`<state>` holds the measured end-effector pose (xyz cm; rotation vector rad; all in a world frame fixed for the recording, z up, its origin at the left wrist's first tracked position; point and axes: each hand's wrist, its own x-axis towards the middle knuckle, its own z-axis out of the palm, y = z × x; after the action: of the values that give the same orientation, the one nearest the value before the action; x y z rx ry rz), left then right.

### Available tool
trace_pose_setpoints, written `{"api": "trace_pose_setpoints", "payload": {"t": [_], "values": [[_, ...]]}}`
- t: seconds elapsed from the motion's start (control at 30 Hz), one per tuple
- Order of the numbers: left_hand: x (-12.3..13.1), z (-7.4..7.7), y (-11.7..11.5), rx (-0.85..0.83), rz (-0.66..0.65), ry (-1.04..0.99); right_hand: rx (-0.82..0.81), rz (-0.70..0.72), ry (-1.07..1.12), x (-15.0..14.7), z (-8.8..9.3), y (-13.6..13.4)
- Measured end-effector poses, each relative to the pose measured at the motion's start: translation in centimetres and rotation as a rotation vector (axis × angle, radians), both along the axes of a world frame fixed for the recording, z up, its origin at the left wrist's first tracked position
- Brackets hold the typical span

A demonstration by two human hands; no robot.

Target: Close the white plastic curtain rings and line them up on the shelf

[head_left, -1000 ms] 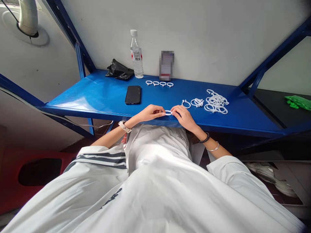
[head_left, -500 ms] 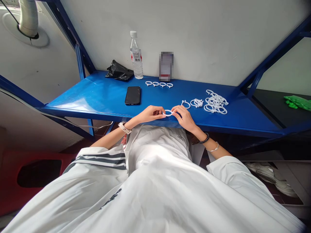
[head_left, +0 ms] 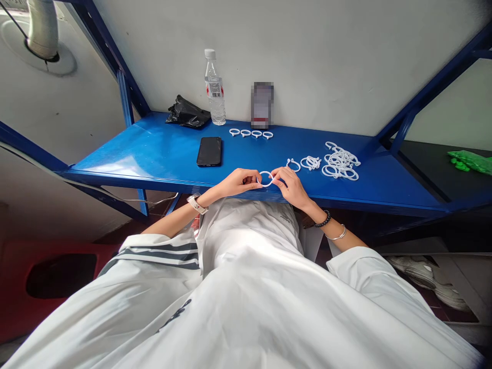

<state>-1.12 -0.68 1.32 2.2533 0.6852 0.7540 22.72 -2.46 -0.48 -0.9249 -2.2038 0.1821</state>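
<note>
Between my two hands is a white plastic ring (head_left: 266, 185), held above the front edge of the blue table (head_left: 165, 159). My left hand (head_left: 244, 180) pinches its left side, and my right hand (head_left: 287, 183) pinches its right side. The fingertips hide both ends of the ring. Just beyond my right hand lies an open white ring (head_left: 294, 165). A small cluster of rings (head_left: 310, 163) and a larger tangled pile of white rings (head_left: 341, 161) are further right. Several closed rings (head_left: 245, 133) stand in a row near the wall.
A dark phone (head_left: 209, 151) lies flat left of centre. Behind it are a crumpled black plastic bag (head_left: 187, 111) and an upright water bottle (head_left: 216, 92). A blurred phone-like panel (head_left: 262, 105) leans on the wall. Blue metal posts (head_left: 438, 79) frame the table.
The ring between my hands has tilted, so its opening shows rounder now. Both hands stay in nearly the same place, still pinching it.
</note>
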Motion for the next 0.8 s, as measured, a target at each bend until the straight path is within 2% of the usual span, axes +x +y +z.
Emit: {"api": "trace_pose_setpoints", "payload": {"t": [0.2,0.4,0.53,0.7,0.8], "values": [[0.2,-0.2,-0.4,0.042,0.013,-0.043,0.049,-0.019,-0.008,0.0,-0.3,-0.1],[0.5,-1.0,-0.5,0.362,0.020,-0.066,0.082,-0.016,0.080,-0.1,-0.2,-0.2],[0.5,-1.4,-0.5,0.485,-0.004,-0.019,0.065,-0.023,0.073,-0.1,0.0,-0.4],[0.3,-1.6,-0.5,0.533,0.027,0.032,0.064,-0.015,0.099,-0.1,0.2,-0.6],[0.3,-1.7,-0.6,0.537,0.040,0.039,0.006,-0.026,0.113,0.0,0.3,-0.6]]}}
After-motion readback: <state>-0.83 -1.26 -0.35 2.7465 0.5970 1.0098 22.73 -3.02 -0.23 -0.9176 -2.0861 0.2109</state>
